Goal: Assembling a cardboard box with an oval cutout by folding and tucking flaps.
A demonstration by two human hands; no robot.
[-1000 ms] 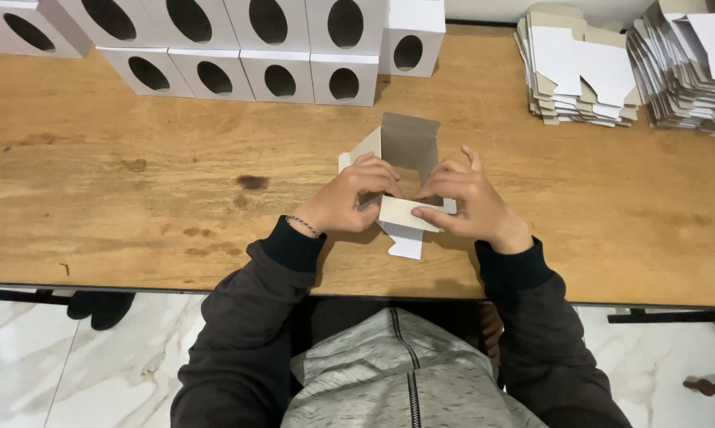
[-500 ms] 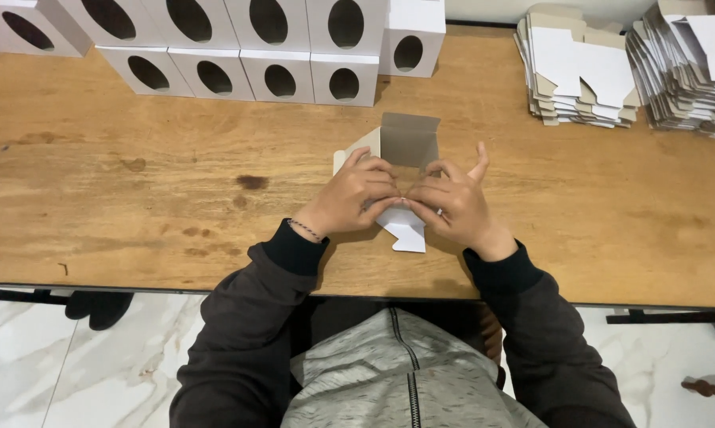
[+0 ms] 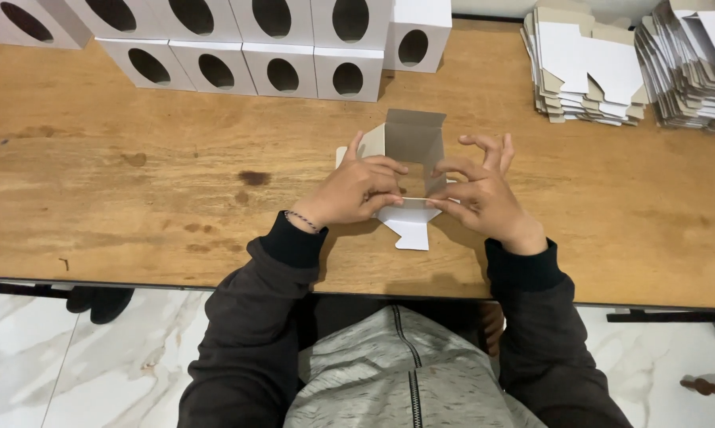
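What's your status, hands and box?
Left hand and right hand both gripping half-folded cardboard box on wooden table. White bottom flap open toward body. Nothing in the way.

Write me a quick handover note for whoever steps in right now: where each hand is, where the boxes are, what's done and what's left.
Left hand: grip on the half-folded carton, left side.
Right hand: pinching its right side; front flap lies flat on the wooden table.
Done: finished boxes with oval windows lined up at the far edge.
Left: close this carton; flat blanks stacked far right, more beside them.
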